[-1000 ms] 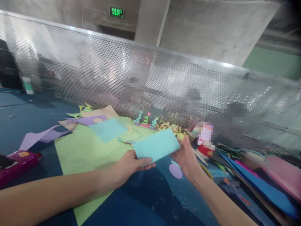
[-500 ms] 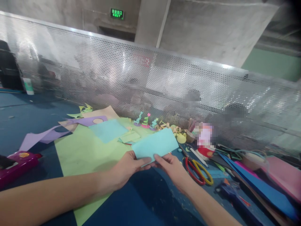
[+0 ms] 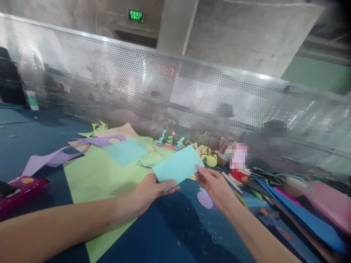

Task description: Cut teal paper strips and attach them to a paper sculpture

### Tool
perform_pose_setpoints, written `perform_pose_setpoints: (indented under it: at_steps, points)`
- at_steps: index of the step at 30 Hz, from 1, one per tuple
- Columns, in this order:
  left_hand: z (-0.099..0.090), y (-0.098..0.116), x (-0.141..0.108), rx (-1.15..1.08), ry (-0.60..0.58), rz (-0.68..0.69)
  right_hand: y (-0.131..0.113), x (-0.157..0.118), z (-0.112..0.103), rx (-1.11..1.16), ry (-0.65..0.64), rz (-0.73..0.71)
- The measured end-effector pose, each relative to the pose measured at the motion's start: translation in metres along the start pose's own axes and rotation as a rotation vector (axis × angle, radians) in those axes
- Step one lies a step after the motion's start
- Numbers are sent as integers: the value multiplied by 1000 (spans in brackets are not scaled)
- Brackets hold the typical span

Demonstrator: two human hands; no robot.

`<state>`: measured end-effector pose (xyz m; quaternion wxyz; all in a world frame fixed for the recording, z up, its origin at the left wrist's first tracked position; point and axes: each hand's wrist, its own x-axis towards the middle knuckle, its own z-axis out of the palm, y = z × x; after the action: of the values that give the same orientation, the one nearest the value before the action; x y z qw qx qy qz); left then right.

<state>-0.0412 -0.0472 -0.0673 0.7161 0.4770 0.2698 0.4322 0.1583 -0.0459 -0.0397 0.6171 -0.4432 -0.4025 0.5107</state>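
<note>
A light blue folded paper (image 3: 178,166) is held up in front of me, tilted up to the right. My left hand (image 3: 159,188) pinches its lower left edge, thumb on top. The fingertips of my right hand (image 3: 212,180) are closed at its right corner. Below the right hand a purple paper circle (image 3: 204,199) lies on the blue table (image 3: 164,230). Under my left forearm spreads a large light green sheet (image 3: 95,179).
Red and yellow scissors (image 3: 241,200) lie partly behind my right hand. Small paper figures (image 3: 170,140) stand near the perforated metal barrier (image 3: 123,80). At the left is a magenta tool (image 3: 23,191); coloured sheets (image 3: 309,215) lie at the right.
My right hand has slid from the paper's bottom edge to its right corner. The paper has turned slightly, and the purple circle has come into view.
</note>
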Motion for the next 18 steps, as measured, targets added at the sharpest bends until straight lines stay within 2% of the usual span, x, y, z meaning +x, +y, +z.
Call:
perform_pose_setpoints:
  at_steps: [6, 12, 15, 18]
  points:
    - [-1, 0, 1, 4, 10, -1, 6, 6, -5, 53, 55, -23]
    - [-6, -6, 1, 44, 30, -9, 11, 6, -3, 56, 3, -33]
    - [-6, -6, 0, 89, 11, -17, 11, 6, -5, 19, -22, -43]
    - [-5, -6, 0, 144, 4, -23, 12, 8, -7, -57, 6, -84]
